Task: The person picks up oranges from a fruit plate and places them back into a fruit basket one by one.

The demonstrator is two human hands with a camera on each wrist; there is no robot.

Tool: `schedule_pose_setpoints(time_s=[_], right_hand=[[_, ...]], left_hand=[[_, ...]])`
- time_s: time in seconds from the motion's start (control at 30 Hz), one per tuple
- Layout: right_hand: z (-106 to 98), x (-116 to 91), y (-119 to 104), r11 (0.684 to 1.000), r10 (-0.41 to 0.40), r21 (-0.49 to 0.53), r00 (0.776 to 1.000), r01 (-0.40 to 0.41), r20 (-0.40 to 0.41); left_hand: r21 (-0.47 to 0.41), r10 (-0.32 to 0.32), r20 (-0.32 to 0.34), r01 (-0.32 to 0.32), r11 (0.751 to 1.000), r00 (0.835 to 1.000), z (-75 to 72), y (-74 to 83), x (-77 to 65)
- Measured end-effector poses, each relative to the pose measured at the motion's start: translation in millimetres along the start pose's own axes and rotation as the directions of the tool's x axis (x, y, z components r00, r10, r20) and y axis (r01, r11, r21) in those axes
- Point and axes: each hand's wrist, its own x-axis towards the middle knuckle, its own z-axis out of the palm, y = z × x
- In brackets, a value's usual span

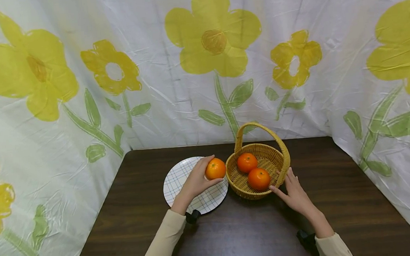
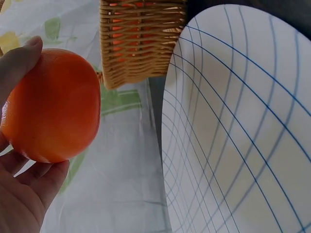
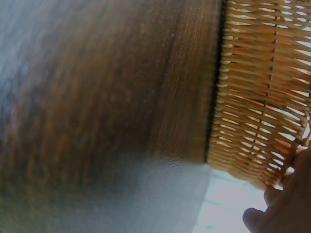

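In the head view my left hand (image 1: 197, 181) holds an orange (image 1: 215, 169) between thumb and fingers, over the right part of a round white plate (image 1: 180, 185) with blue grid lines. The left wrist view shows the same orange (image 2: 53, 107) in the fingers, beside the plate's patterned surface (image 2: 233, 121). Right of the plate stands a wicker basket (image 1: 247, 193) with a tall arched handle. Two more oranges (image 1: 247, 162) lie inside it. My right hand (image 1: 297, 195) holds the basket's right side near the handle's base; in the right wrist view its fingers (image 3: 286, 194) meet the woven wall.
The dark wooden table (image 1: 234, 237) carries the plate and basket near its back edge. A white curtain (image 1: 154, 119) with yellow flowers hangs behind it and along both sides. Black bands (image 1: 193, 217) sit at both wrists.
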Motion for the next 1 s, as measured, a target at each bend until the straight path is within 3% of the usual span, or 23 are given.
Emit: schedule_pose_setpoints(time_s=[0.3, 0.67, 0.87, 1.0], right_hand=[[-1, -1, -1, 1.0, -0.002, -0.002, 1.0, 0.002, -0.004], [0, -1, -2, 1.0, 0.007, 0.005, 1.0, -0.008, 0.008], [0, -1, -1, 1.0, 0.002, 0.012, 1.0, -0.002, 0.0], [0, -1, 0, 1.0, -0.007, 0.025, 1.0, 0.007, -0.004]], left_hand=[[-0.003, 0.055, 0.005, -0.055, 0.998, 0.998, 4.5, 6.4, 8.6], [-0.02, 0.075, 0.047, -0.074, 0.997, 0.996, 11.3, 13.0, 16.4], [0.009, 0.127, 0.033, -0.127, 0.992, 0.991, 18.3, 15.3, 18.8], [0.009, 0.125, 0.043, -0.125, 0.992, 0.991, 22.3, 16.2, 20.6]])
